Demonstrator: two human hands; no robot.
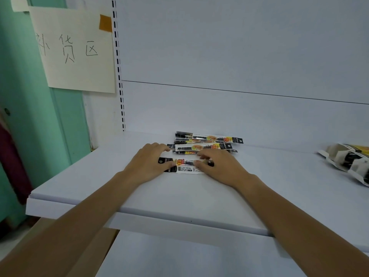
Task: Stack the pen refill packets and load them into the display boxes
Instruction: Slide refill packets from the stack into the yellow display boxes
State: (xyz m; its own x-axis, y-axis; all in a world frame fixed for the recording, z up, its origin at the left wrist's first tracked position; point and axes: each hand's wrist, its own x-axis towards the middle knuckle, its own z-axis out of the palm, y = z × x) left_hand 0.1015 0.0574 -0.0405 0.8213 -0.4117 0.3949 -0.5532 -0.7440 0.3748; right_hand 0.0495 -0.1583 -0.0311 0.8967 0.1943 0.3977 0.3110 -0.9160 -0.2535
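A small stack of pen refill packets (184, 165) lies flat on the white shelf (179, 192), its white back label facing up. My left hand (149, 162) holds its left end, thumb on top and fingers curled over the far edge. My right hand (217, 166) grips the right end with thumb and fingers. Just behind lie several loose refill packets (207, 143) in black and yellow wrappers. At the far right edge a display box (347, 160), white and black card, lies tipped on the shelf.
The shelf's white back panel (229, 108) rises right behind the loose packets. A slotted upright (119, 76) and a paper sign (75, 50) stand at the left, beside a green wall (30, 116). A lower shelf (179, 256) and brown cardboard (79, 246) lie below.
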